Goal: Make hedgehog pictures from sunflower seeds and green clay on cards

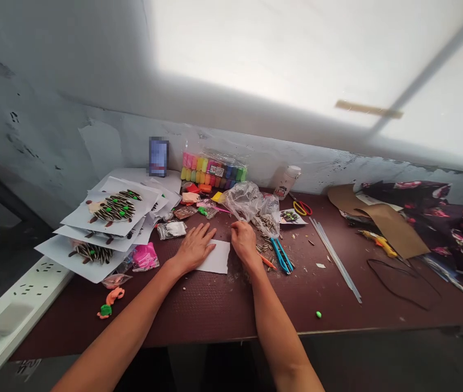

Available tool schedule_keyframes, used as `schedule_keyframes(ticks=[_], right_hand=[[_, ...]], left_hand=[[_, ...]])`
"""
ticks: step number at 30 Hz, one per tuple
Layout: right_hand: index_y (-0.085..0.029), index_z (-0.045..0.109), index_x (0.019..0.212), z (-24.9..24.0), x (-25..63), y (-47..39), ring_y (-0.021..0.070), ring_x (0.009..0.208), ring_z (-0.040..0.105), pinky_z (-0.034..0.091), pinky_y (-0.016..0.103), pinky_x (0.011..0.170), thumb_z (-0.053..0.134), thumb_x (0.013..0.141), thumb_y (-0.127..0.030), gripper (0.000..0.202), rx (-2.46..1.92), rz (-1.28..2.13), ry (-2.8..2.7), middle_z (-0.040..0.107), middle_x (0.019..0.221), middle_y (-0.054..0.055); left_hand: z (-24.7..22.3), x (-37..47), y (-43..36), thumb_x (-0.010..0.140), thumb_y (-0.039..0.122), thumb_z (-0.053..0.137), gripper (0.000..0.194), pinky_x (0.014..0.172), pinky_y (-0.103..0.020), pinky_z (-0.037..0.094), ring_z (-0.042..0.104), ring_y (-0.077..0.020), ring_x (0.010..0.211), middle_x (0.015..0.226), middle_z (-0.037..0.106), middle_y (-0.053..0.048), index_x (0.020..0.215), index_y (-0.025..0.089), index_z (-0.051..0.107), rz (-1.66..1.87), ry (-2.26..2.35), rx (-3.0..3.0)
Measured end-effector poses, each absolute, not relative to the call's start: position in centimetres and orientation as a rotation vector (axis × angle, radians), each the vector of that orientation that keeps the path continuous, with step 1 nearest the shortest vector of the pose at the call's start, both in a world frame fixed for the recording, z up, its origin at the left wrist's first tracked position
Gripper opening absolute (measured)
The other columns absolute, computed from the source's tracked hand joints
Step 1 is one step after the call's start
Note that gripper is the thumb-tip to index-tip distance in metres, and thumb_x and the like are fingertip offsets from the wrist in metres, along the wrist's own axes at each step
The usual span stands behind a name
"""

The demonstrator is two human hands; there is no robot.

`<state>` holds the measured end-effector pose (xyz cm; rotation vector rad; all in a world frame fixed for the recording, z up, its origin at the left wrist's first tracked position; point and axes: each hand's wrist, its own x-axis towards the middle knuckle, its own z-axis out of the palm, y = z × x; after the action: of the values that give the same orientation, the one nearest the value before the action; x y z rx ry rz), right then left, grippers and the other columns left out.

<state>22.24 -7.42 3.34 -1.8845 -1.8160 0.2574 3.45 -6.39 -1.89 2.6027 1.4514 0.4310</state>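
Observation:
A small white sheet of paper (218,260) lies on the dark red table (207,310) in front of me. My left hand (194,247) rests flat over its left edge, fingers stretched out. Just past the right edge, my right hand (243,240) is closed with its fingers curled down; whatever may be in them is hidden. Beside that hand are striped sunflower seeds (264,222), partly in a clear plastic bag (244,200) and partly loose. A blue utility knife (282,256) and a slim orange tool (267,261) lie right of my right wrist.
At left, sheets with seed-covered hedgehogs (113,208) are stacked near a power strip (23,305). Colored clay packs (214,170), a phone (158,157) and a white bottle (287,182) stand along the wall. Rightward lie scissors (302,208), glue sticks (337,264) and a yellow glue gun (381,243).

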Motion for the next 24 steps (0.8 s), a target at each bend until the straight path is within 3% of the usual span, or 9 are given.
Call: schedule_keyframes(ticks=[5,8,10,15,20,24], right_hand=[[-0.018,0.073,0.089,5.4,24.1,-7.9,0.0182,0.082,0.063,0.041,0.026,0.072,0.060,0.088,-0.021,0.013,-2.073,0.267,-1.757,0.072,0.089,0.007],[-0.018,0.072,0.082,6.4,25.1,-8.3,0.0168,0.076,0.061,0.035,0.025,0.064,0.065,0.083,-0.021,0.008,-2.166,0.343,-1.782,0.072,0.082,0.005],[-0.019,0.072,0.082,7.0,25.6,-8.7,0.0162,0.076,0.060,0.033,0.025,0.062,0.070,0.079,-0.023,0.006,-2.163,0.409,-1.853,0.072,0.081,0.003],[-0.019,0.072,0.082,7.7,26.8,-9.7,0.0156,0.076,0.061,0.031,0.024,0.060,0.075,0.073,-0.021,0.009,-2.243,0.430,-1.887,0.072,0.083,0.003],[-0.020,0.072,0.072,7.7,27.4,-10.3,0.0171,0.074,0.063,0.030,0.025,0.058,0.077,0.072,-0.020,0.005,-2.358,0.485,-1.925,0.071,0.076,0.004],[-0.021,0.073,0.069,7.7,27.3,-10.2,0.0194,0.077,0.066,0.031,0.027,0.058,0.076,0.077,-0.020,0.009,-2.371,0.462,-1.994,0.073,0.078,0.007]], left_hand=[[-1.2,3.1,-5.9,0.098,0.030,0.048,0.044,0.116,-0.050,0.039,0.047,-0.0309,0.139,0.150,0.052,-0.016,0.138,0.016,0.057,0.755,1.450,2.574],[-0.3,2.7,-6.2,0.098,0.024,0.047,0.028,0.106,-0.044,0.047,0.059,-0.0265,0.118,0.124,0.066,-0.013,0.112,0.018,0.070,0.802,1.359,2.562],[-0.1,2.5,-6.6,0.097,0.025,0.049,0.024,0.100,-0.043,0.050,0.061,-0.0254,0.108,0.114,0.067,-0.011,0.103,0.019,0.072,0.740,1.309,2.588],[-0.4,2.5,-7.2,0.095,0.025,0.053,0.023,0.096,-0.042,0.051,0.060,-0.0250,0.104,0.113,0.066,-0.011,0.106,0.019,0.072,0.694,1.280,2.607],[0.4,2.3,-7.0,0.098,0.023,0.044,0.030,0.096,-0.040,0.051,0.060,-0.0237,0.104,0.113,0.067,-0.010,0.110,0.020,0.072,0.804,1.325,2.521],[1.6,1.2,-6.9,0.097,0.017,0.040,0.037,0.097,-0.050,0.049,0.058,-0.0319,0.110,0.116,0.066,-0.016,0.112,0.018,0.073,0.808,1.716,2.454]])
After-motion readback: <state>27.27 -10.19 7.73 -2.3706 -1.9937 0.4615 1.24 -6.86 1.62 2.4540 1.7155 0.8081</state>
